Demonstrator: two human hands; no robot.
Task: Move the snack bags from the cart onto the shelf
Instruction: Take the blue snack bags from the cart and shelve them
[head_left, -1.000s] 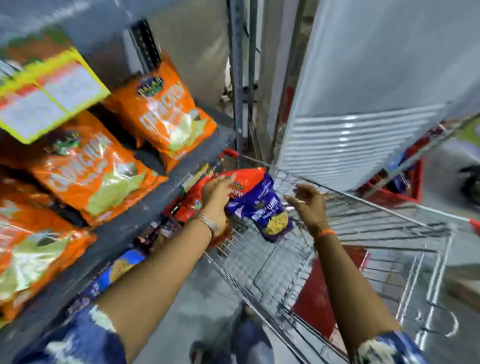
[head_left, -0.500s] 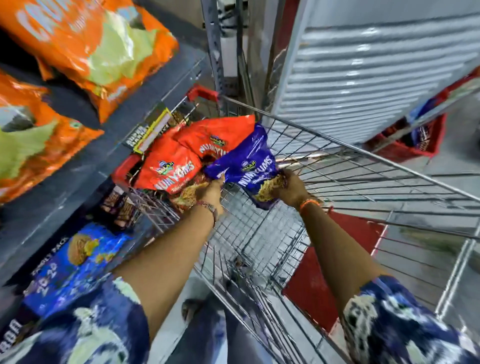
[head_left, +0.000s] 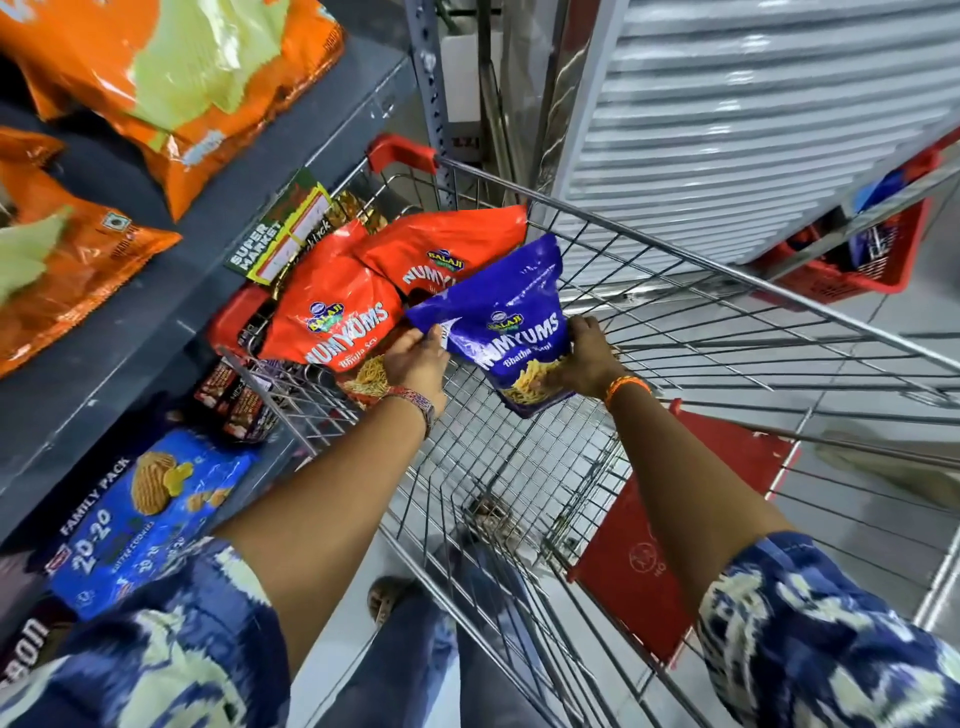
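Head view: both hands reach into the wire cart (head_left: 675, 291). Right hand (head_left: 587, 358), fingers clenched on the lower right edge of the blue Numyums bag (head_left: 504, 322); left hand (head_left: 415, 358) grips the same bag's left edge, fingers closed. Bag is tilted, held at the cart's far-left corner, about 12 o'clock from the wrists. Two red Numyums bags (head_left: 332, 317) lie behind it at 10 o'clock, inside the cart. Shelf (head_left: 171, 291) at 9 o'clock carries orange snack bags (head_left: 171, 78); blue biscuit pack (head_left: 150, 514) sits below it.

Cart open above — shelf crowded

Nothing covers the wire cart (head_left: 649, 291) from above; orange bags (head_left: 171, 88) fill the grey shelf (head_left: 171, 291) — only its front edge lies bare.
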